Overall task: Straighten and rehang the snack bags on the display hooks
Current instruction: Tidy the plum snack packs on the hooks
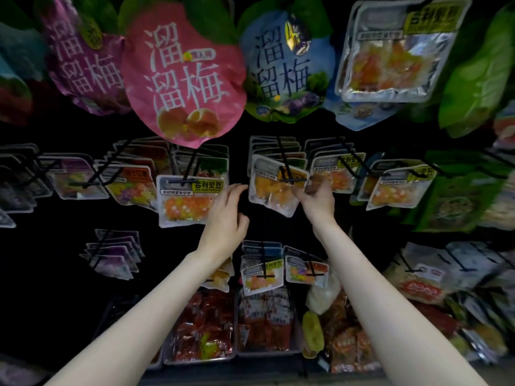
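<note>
The left hand point(226, 215) reaches up and forward on a bare, nearly straight forearm, palm turned toward the display, fingers loosely spread and holding nothing. Its fingertips sit just beside the right edge of a clear snack bag of orange and white pieces point(185, 201), which hangs level from a black hook point(186, 174); whether they touch the bag cannot be told. Right of those fingertips, across a narrow dark gap, hangs the tilted snack bag point(274, 186), its upper left corner high and its lower right corner dropped. The right hand point(316, 197) rises on an outstretched forearm, wrist bent back, fingers and thumb curled and pinching the tilted bag's right edge just under its hook point(287, 174). Just right of that grip hangs another row of clear bags point(334, 174) on its own peg.
</note>
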`<state>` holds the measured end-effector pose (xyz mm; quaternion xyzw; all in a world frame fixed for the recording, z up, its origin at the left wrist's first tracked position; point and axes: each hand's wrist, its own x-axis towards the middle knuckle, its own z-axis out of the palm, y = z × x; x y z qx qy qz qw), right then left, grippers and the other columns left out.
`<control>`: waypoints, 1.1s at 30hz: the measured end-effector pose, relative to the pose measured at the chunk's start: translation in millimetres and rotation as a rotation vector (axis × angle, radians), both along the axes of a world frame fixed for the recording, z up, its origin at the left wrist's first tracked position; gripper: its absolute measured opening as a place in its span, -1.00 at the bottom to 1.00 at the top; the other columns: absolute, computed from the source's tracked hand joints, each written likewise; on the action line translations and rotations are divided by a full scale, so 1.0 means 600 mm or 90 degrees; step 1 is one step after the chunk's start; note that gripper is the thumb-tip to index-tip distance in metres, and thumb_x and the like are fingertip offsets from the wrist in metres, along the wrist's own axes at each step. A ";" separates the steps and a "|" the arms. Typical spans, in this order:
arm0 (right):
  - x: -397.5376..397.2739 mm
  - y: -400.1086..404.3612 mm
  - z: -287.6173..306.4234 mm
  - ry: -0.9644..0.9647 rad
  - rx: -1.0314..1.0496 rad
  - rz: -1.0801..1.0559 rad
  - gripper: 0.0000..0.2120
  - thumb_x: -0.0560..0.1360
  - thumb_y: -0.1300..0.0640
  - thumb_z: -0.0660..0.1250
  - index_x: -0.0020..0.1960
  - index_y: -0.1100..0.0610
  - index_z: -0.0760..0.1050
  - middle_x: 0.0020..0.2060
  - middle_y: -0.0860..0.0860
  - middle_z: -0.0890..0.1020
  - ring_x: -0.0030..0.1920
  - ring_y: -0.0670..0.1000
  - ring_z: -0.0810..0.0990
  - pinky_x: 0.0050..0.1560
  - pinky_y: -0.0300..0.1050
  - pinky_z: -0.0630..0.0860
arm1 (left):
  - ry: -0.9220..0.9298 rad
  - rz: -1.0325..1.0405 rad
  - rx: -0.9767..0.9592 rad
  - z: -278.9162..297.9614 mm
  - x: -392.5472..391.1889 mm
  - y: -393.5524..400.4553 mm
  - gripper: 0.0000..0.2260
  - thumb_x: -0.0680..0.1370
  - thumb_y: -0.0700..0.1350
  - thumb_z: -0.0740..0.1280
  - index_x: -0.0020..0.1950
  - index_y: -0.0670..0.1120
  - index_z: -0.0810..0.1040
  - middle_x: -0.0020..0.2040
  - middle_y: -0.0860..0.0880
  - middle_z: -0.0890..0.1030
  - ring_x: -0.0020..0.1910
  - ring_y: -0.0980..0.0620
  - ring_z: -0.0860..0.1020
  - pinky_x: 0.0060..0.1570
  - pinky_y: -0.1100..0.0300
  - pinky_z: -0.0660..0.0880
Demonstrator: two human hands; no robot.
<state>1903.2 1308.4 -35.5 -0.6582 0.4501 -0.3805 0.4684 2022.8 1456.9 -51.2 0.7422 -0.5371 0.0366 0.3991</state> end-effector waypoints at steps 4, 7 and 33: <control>0.000 0.008 0.014 -0.051 -0.030 0.078 -0.89 0.52 0.21 0.31 0.03 0.17 0.55 -0.19 -0.05 0.56 -0.13 -0.05 0.53 -0.16 -0.20 0.46 | 0.043 -0.006 0.026 -0.007 0.003 -0.004 -0.53 0.56 -0.21 0.22 0.45 -0.09 0.20 0.41 -0.07 0.27 0.40 -0.01 0.25 0.37 0.07 0.27; -0.016 0.013 0.028 -0.090 0.005 0.153 -0.85 0.53 0.23 0.31 -0.21 0.09 0.53 -0.28 -0.05 0.57 -0.26 -0.16 0.52 -0.34 -0.45 0.39 | 0.072 -0.028 0.025 -0.007 0.001 -0.005 -0.48 0.56 -0.11 0.26 0.48 -0.06 0.15 0.44 -0.03 0.22 0.39 0.06 0.26 0.34 0.13 0.30; 0.108 0.200 -0.358 0.363 -0.129 0.533 -0.59 0.47 0.49 0.13 0.17 0.18 0.55 0.35 0.14 0.35 0.36 0.14 0.35 0.29 -0.07 0.36 | 0.653 0.235 0.196 -0.342 0.133 0.164 -0.84 0.52 -0.34 0.30 -0.20 -0.11 0.51 -0.33 -0.02 0.49 -0.37 0.09 0.42 -0.51 0.47 0.35</control>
